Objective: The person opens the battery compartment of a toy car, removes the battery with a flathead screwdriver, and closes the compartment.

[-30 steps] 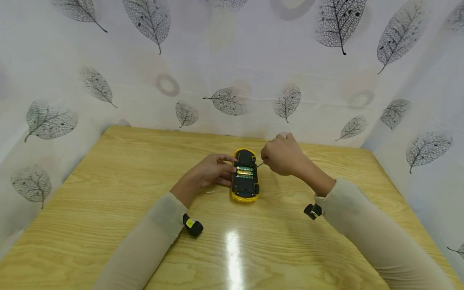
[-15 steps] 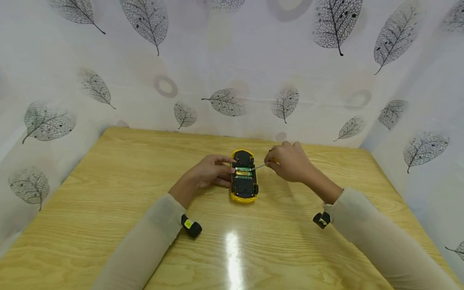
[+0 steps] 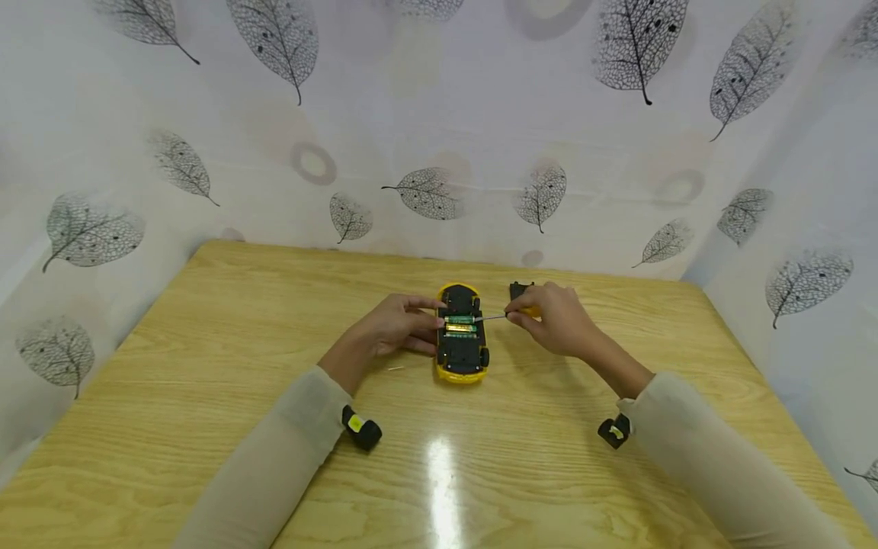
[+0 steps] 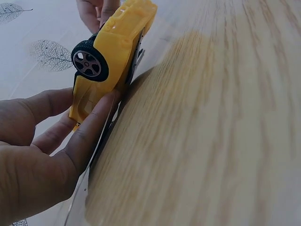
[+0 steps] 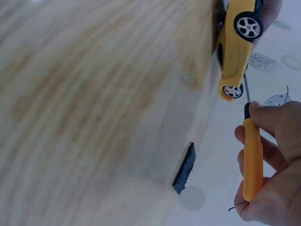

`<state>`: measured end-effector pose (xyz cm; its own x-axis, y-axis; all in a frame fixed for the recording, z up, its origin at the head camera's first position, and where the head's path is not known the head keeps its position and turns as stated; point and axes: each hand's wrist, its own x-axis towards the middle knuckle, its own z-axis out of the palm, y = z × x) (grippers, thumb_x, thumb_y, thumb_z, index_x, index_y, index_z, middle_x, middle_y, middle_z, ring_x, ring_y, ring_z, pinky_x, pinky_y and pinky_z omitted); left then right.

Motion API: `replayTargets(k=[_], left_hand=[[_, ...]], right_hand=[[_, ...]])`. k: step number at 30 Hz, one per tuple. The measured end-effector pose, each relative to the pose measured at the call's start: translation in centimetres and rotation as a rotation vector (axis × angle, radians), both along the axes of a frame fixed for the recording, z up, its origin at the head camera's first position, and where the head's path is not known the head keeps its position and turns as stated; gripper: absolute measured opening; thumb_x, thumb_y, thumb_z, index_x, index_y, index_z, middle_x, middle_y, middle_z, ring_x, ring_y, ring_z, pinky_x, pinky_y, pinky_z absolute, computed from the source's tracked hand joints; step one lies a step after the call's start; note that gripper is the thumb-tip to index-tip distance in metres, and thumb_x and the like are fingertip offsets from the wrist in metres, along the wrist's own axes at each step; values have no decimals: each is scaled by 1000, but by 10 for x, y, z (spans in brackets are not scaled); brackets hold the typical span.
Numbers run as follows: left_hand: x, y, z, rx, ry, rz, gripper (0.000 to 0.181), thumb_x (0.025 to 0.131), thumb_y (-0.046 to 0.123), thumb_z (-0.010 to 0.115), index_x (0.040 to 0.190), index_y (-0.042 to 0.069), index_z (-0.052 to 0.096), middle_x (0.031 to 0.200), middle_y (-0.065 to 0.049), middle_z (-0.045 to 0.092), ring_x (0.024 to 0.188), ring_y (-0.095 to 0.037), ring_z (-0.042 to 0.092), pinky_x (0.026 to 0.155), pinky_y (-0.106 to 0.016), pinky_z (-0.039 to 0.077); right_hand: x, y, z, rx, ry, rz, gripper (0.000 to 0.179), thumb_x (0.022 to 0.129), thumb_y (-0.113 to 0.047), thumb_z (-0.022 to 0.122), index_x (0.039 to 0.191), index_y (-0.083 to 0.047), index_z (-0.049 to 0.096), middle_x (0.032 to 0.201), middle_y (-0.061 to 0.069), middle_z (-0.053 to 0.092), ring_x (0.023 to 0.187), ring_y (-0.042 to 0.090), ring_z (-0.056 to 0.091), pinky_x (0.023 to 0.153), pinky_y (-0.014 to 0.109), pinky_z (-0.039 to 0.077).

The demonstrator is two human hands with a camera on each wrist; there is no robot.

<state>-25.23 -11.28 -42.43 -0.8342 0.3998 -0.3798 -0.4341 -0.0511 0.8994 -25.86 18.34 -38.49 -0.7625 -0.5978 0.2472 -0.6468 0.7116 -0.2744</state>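
Note:
A yellow toy car (image 3: 461, 374) lies wheels-up on the table, its black underside showing an uncovered compartment with green-and-gold batteries (image 3: 461, 329). My left hand (image 3: 392, 324) grips the car's left side, fingers against the body beside a wheel (image 4: 88, 63) in the left wrist view. In my right hand (image 3: 557, 319) is a screwdriver with an orange handle (image 5: 253, 162), the thumb near its black collar. Its thin shaft (image 3: 491, 317) slants low over the car's right side, with the tip at the right end of the topmost battery.
A flat black cover (image 3: 520, 290) lies on the table behind my right hand, and also shows in the right wrist view. A short pale stick (image 3: 395, 369) lies near my left hand. Leaf-patterned cloth (image 3: 439, 122) stands behind the wooden table (image 3: 274, 290).
My right hand has come down and to the right, bringing the screwdriver flatter, with its tip at the battery. The black cover has come into view. The left hand stays on the car.

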Motion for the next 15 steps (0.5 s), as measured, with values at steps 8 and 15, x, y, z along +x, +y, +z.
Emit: replayTargets(k=[8,15], left_hand=[[0,0,0,4,-7,4,43,98,-2,65,140,6,58,122,-24,68,93,-33,74,82,-48,63],[-1,0,-1,3,-7,15,43,98,-2,65,140,7,59,120,-24,69,93,-32,74,81,-48,63]], right_hand=[[0,4,-7,-73,-8,23,13,95,-17,75,104,-9,81,100,2,77,86,26,64,65,39,43],[1,4,-5,-65,-30,21,14,96,-16,74,106,-9,81,100,2,77,88,26,65,68,42,46]])
